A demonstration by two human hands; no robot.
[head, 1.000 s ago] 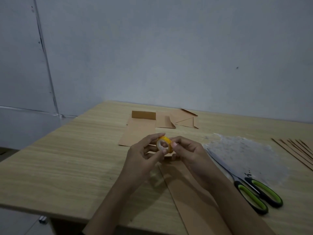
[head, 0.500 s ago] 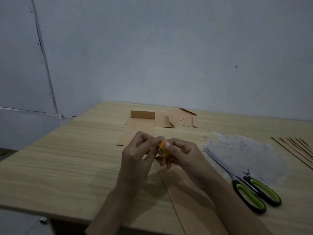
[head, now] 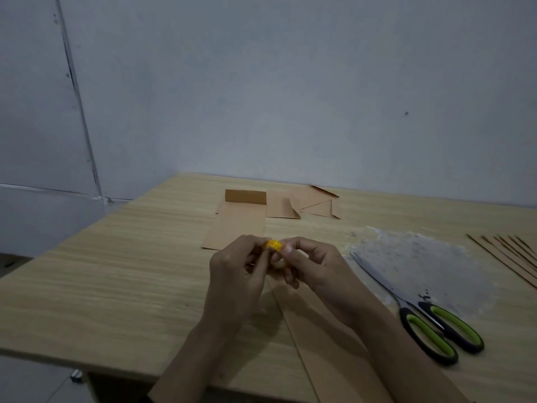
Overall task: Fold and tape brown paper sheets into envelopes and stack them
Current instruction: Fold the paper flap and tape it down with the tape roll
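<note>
Worktop (head: pixel 116 286) below a grey wall (head: pixel 290 97) — your left hand (head: pixel 234 276) and right hand (head: pixel 316 269) both pinch the tape (head: pixel 273 245) above a paper strip (head: pixel 316 333); envelopes (head: pixel 238 225) lie beyond, scissors (head: pixel 422 334) to the right.

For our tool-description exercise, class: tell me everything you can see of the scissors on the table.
The scissors lie flat on the wooden table, toward its front right. Their long, silvery, metal-looking blades are closed together and point away and leftward, lying over the left edge of a crumpled clear plastic sheet. The two loop handles, black with bright green inner lining and plastic by the look, face the person. Nothing holds them.
</note>
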